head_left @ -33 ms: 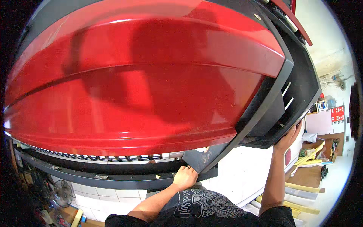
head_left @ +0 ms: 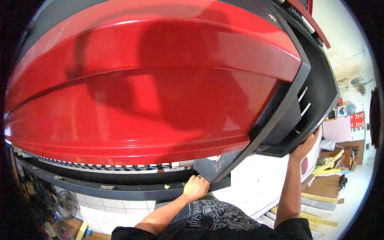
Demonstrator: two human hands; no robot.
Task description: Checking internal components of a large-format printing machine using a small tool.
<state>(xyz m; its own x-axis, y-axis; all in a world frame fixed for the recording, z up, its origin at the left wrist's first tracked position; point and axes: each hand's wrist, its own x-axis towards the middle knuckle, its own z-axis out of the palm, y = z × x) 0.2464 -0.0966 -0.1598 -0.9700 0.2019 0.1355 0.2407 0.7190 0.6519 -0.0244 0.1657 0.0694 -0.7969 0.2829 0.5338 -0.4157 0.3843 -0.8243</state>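
Two-handed steadying, seemingly | left hand [head_left: 196, 187] clamps grey trim [head_left: 210, 168], red panel [head_left: 132, 92] above | right hand [head_left: 303, 148] at black casing [head_left: 320, 96], closure unclear | needs even support

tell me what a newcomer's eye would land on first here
The big glossy red panel dominates, filling most of the upper view. Next comes the black housing to its right, with the right hand at its lower end. Below the panel, the left hand is at the lower corner of the dark trim.
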